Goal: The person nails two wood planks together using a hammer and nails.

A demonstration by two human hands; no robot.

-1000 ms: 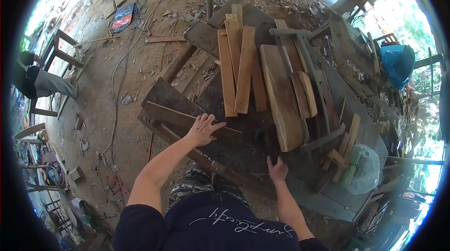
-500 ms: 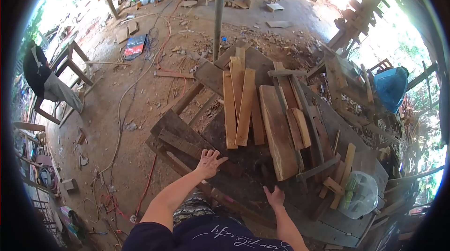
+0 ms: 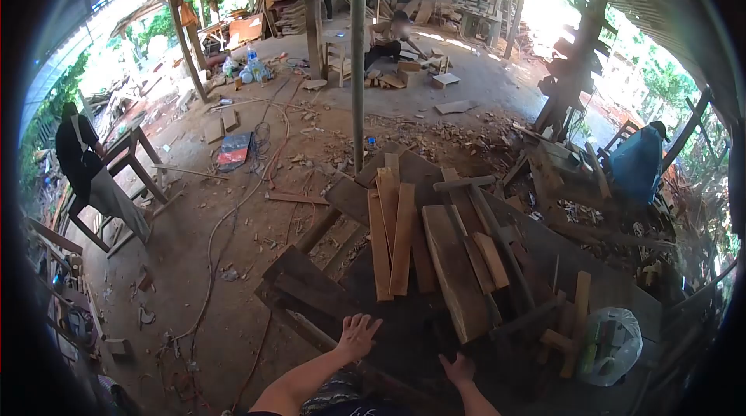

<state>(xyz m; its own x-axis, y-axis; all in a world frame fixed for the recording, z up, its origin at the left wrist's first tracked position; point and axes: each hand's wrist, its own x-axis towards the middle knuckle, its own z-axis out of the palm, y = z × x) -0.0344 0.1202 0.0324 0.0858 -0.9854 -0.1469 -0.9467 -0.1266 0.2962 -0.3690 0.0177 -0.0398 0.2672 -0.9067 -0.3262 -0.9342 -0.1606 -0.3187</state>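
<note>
My left hand [image 3: 359, 337] rests over the near part of the dark workbench [image 3: 404, 350], fingers spread and nothing in them. To its right, my right hand [image 3: 458, 370] hovers low by the bench, thumb apart from the fingers, also holding nothing. Just beyond both hands lie several narrow light-brown wooden strips [image 3: 381, 249]. A wide plank [image 3: 454, 276] with a pale edge lies right of them, its near end closest to my right hand. A frame of dark wooden bars [image 3: 505, 237] lies across the boards, with a short wood block [image 3: 489, 260] beside it.
A clear plastic bag [image 3: 611, 346] sits at the bench's right side near short offcuts [image 3: 575, 323]. A metal post [image 3: 358, 66] rises behind the bench. Cables [image 3: 214, 260] trail over the dirt floor. One person [image 3: 93, 167] stands at left; another [image 3: 386, 39] crouches far back.
The view has tilted up, showing more of the shed and people. My left hand's fingers have shifted from an outstretched forefinger to a looser spread; my right hand stays near the bench.
</note>
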